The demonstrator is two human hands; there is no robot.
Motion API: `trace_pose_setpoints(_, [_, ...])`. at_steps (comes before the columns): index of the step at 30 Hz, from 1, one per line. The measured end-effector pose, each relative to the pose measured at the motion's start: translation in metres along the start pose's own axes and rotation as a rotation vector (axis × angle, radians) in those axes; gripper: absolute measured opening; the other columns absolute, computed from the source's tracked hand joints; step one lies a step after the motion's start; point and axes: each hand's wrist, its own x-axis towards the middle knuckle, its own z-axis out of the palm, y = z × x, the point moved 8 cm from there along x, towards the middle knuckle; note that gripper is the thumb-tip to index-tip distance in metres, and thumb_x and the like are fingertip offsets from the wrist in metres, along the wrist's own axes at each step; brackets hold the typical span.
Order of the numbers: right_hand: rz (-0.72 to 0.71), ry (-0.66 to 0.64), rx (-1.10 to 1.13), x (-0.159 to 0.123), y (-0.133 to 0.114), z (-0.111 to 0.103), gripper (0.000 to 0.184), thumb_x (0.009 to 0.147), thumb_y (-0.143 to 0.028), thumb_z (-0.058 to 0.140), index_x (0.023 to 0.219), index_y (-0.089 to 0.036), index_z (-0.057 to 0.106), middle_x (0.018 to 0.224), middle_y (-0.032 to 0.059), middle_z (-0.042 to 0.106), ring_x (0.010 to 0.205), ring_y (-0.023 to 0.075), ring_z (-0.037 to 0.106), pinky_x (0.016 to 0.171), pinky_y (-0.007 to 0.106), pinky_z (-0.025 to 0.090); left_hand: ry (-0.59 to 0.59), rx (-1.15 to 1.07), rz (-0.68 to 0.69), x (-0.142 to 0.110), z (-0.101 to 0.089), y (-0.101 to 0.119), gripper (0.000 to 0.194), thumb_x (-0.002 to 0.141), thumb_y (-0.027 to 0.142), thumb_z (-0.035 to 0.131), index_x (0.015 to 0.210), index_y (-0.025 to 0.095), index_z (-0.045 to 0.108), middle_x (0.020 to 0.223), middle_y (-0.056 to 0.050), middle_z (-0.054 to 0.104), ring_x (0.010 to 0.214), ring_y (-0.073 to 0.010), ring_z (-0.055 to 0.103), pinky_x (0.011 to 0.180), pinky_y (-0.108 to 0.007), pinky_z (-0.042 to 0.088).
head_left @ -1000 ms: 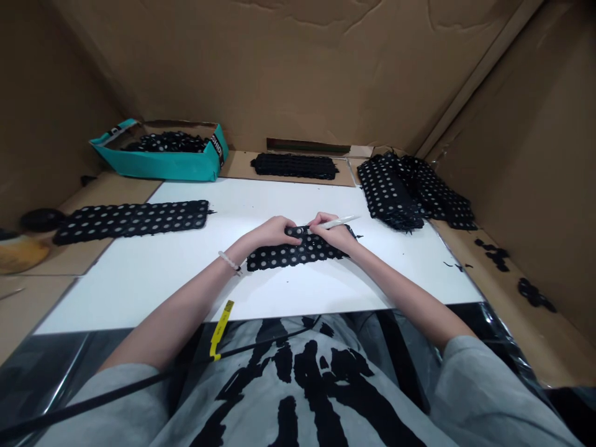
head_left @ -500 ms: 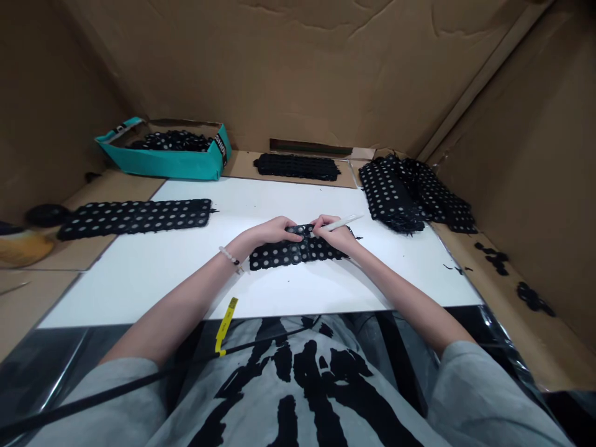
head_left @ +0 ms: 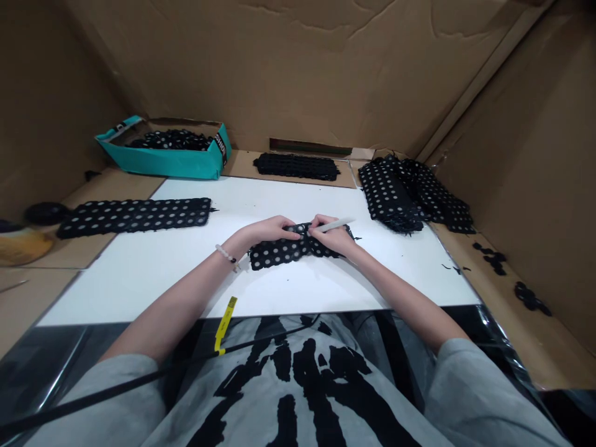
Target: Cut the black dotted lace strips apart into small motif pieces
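Note:
A black strip with rows of pale round dots [head_left: 275,253] lies across the white board in front of me, puckered near its middle. My left hand [head_left: 275,230] is closed on the upper edge of the strip, thumb pointing right, other fingers partly hidden behind it. My right hand [head_left: 333,236] holds a slim white pen-like tool [head_left: 339,225], slanting up to the right. Its fingertips are at the strip's upper middle, close to my left thumb. The tool's lower tip is hidden by the fingers.
On the left lies another dotted strip [head_left: 139,215]. Behind it stands a teal box [head_left: 162,162] with dotted pieces inside. A dark stack [head_left: 297,166] sits at the back, and piled dotted strips [head_left: 391,195] at the right. Black scraps [head_left: 531,298] lie on the right cardboard; cardboard walls surround the board.
The strip has gone from nearly flat to puckered at its middle. My right hand and the white tool have shifted slightly left, closer to my left thumb.

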Motion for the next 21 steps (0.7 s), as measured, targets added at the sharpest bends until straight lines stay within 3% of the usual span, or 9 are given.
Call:
trace_pose_setpoints(3, [0.093, -0.052, 0.133, 0.003, 0.012, -0.003, 0.012, 0.071, -0.029, 0.059, 0.064, -0.02, 0.056, 0.076, 0.0012, 0.066, 0.074, 0.0176, 0.059, 0.073, 0.031, 0.044, 0.106, 0.117, 0.018, 0.001, -0.006, -0.003, 0.036, 0.072, 0.049, 0.066, 0.089, 0.018, 0.068, 0.089, -0.005, 0.07, 0.081, -0.0206, 0.057, 0.072, -0.029, 0.037])
trace_pose_setpoints(7, [0.042, 0.018, 0.287, 0.005, 0.004, 0.001, 0.013, 0.075, -0.032, 0.058, 0.07, -0.02, 0.055, 0.092, 0.0036, 0.069, 0.089, 0.0186, 0.063, 0.084, 0.032, 0.044, 0.127, 0.162, 0.023, 0.001, -0.005, -0.005, 0.036, 0.072, 0.05, 0.064, 0.087, 0.017, 0.07, 0.086, -0.005, 0.071, 0.08, -0.0209, 0.059, 0.073, -0.029, 0.038])
trace_pose_setpoints(13, [0.02, 0.024, 0.176, 0.003, 0.001, 0.011, 0.015, 0.078, -0.032, 0.056, 0.068, -0.021, 0.051, 0.077, 0.0004, 0.064, 0.076, 0.0171, 0.057, 0.074, 0.029, 0.041, 0.149, 0.049, -0.009, 0.0, -0.01, -0.008, 0.039, 0.07, 0.051, 0.066, 0.086, 0.016, 0.071, 0.082, -0.005, 0.07, 0.078, -0.0197, 0.057, 0.071, -0.03, 0.037])
trace_pose_setpoints(16, [-0.008, 0.027, 0.165, 0.001, 0.001, 0.013, 0.013, 0.079, -0.032, 0.054, 0.072, -0.021, 0.052, 0.078, 0.0001, 0.063, 0.076, 0.0169, 0.056, 0.073, 0.029, 0.041, 0.123, -0.048, -0.022, 0.0, -0.008, -0.01, 0.038, 0.07, 0.05, 0.067, 0.087, 0.016, 0.071, 0.081, -0.004, 0.07, 0.077, -0.0188, 0.056, 0.073, -0.03, 0.038])
trace_pose_setpoints(21, [-0.068, 0.036, -0.047, -0.002, -0.007, 0.022, 0.01, 0.081, -0.03, 0.053, 0.073, -0.022, 0.053, 0.076, 0.0001, 0.062, 0.079, 0.0185, 0.055, 0.079, 0.032, 0.038, 0.051, -0.191, -0.061, 0.001, -0.005, -0.012, 0.03, 0.068, 0.046, 0.07, 0.078, 0.018, 0.071, 0.077, -0.003, 0.069, 0.079, -0.0189, 0.056, 0.074, -0.03, 0.037])
